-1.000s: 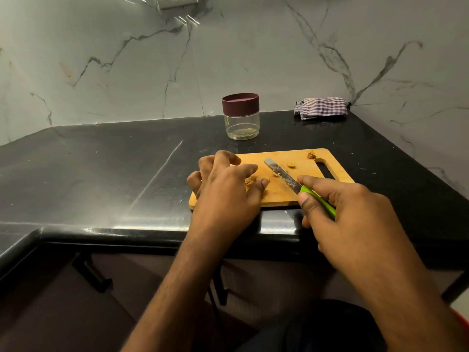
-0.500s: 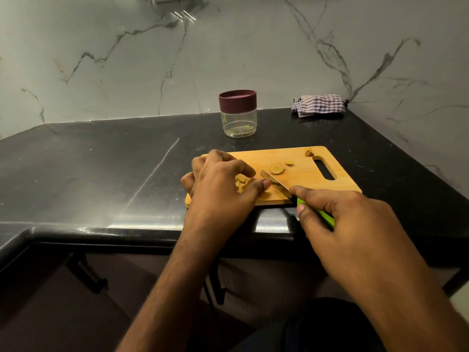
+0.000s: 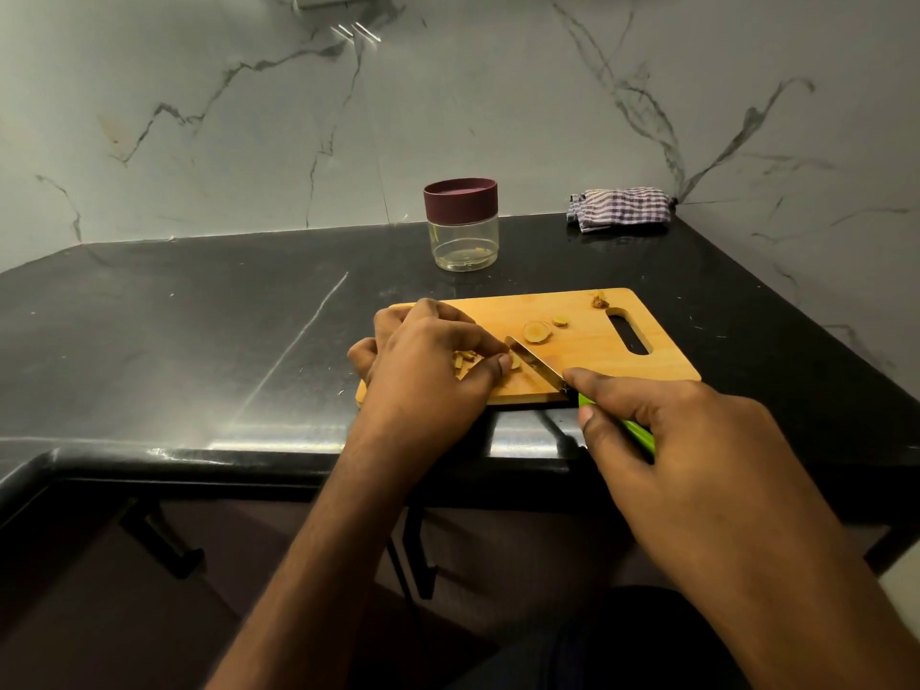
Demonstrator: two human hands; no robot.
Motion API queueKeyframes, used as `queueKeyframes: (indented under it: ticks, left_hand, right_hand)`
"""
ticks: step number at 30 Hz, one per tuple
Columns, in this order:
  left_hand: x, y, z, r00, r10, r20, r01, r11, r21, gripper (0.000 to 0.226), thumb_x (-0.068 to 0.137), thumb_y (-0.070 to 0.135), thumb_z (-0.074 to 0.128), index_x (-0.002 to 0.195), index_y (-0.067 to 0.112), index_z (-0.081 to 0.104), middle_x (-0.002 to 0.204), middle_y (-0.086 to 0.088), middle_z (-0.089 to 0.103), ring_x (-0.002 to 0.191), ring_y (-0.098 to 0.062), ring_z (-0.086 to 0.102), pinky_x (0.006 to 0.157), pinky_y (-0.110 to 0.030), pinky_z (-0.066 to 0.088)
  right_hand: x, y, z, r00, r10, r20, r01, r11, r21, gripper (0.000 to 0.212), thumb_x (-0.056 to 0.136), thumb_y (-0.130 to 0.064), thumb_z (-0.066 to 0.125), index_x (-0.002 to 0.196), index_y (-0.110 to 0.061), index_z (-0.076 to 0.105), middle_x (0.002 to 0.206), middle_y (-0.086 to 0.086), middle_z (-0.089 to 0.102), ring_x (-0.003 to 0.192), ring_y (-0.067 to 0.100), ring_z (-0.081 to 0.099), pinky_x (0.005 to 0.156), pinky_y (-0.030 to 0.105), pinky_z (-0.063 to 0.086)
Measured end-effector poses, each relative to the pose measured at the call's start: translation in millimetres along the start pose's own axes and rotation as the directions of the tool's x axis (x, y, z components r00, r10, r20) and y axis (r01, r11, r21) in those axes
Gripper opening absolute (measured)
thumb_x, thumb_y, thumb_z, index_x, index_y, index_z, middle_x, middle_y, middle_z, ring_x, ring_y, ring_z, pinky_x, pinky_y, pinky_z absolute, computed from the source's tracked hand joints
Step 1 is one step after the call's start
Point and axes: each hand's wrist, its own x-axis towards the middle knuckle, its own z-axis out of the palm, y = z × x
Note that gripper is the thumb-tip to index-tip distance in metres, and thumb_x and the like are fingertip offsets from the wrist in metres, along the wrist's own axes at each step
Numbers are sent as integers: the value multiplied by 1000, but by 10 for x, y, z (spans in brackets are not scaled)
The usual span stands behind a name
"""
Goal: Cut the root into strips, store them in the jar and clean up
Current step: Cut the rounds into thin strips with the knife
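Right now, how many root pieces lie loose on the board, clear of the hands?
3: a large round slice mid-board, a small slice right of it, a scrap at the far edge. More lie partly hidden under the left hand.

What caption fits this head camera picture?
Left hand steadies root pieces while right hand slices with a green-handled knife.
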Motion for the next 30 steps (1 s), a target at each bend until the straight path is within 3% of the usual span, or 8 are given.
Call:
queueKeyframes:
  ticks: [6, 11, 16, 20, 22, 25, 27, 30]
  left_hand:
    - [18, -4, -4, 1000, 21, 14, -21, 1000, -2, 13, 87, 48, 71, 78, 52, 62, 112, 21, 45, 130, -12, 29, 110, -49, 27]
    - [38, 17, -13, 1000, 10, 17, -11, 999, 38, 15, 86, 48, 71, 76, 52, 62, 116, 20, 48, 129, -10, 28, 99, -37, 17]
    - [28, 15, -4, 1000, 1, 6, -1, 999, 32, 7, 86, 47, 72, 82, 49, 68, 113, 20, 48, 127, -10, 29, 96, -36, 17]
    - [21, 1, -5, 1000, 3, -6, -3, 1000, 15, 4, 85, 47, 74, 83, 48, 70, 112, 19, 49, 127, -13, 31, 105, -45, 25]
    - [18, 0, -3, 1000, -3, -8, 3, 1000, 12, 2, 85, 47, 74, 86, 46, 72, 112, 19, 49, 128, -13, 31, 105, -45, 25]
    - [15, 3, 1, 1000, -3, -6, 3, 1000, 13, 7, 85, 47, 73, 91, 44, 74, 112, 19, 49, 127, -12, 30, 103, -42, 23]
    - [13, 8, -2, 1000, 0, -1, 0, 1000, 9, 7, 85, 47, 73, 92, 44, 75, 112, 20, 49, 127, -12, 30, 101, -41, 22]
    - [15, 3, -2, 1000, 8, -4, -8, 1000, 3, 3, 85, 48, 72, 88, 47, 73, 113, 19, 49, 128, -13, 30, 105, -45, 24]
  right_hand:
    - [6, -16, 5, 1000, 14, 8, -14, 1000, 2, 37, 96, -44, 43, 130, -56, 42, 108, -23, 61, 77, 0, 40, 77, 16, 44]
    - [145, -86, 154, 999, 44, -20, -44, 999, 3, 37, 97, -41, 44, 133, -49, 44, 104, -19, 61, 63, 0, 35, 56, 9, 33]
    - [115, -98, 76, 997, 43, 61, -42, 999, -24, 38, 97, -42, 44, 134, -52, 41, 111, -18, 59, 79, 3, 43, 64, 16, 40]
    - [18, -82, 1, 997, 31, 75, -29, 999, -25, 37, 96, -45, 45, 131, -55, 42, 110, -22, 57, 81, 2, 44, 68, 17, 42]
    - [-3, -61, -12, 997, 33, 74, -33, 999, -3, 37, 95, -46, 46, 130, -56, 42, 104, -24, 55, 78, 2, 40, 70, 18, 41]
    - [-43, -47, -28, 996, 30, 82, -29, 1000, -11, 37, 94, -48, 45, 130, -56, 43, 82, -29, 41, 72, 0, 41, 62, 10, 36]
    - [-85, -50, -75, 996, 26, 87, -25, 1000, -13, 35, 93, -49, 45, 128, -54, 46, 81, -30, 41, 73, -4, 42, 61, 5, 30]
    - [-102, -67, -103, 995, 37, 88, -36, 999, -13, 36, 94, -49, 44, 129, -55, 43, 83, -29, 40, 73, -3, 41, 62, 8, 32]
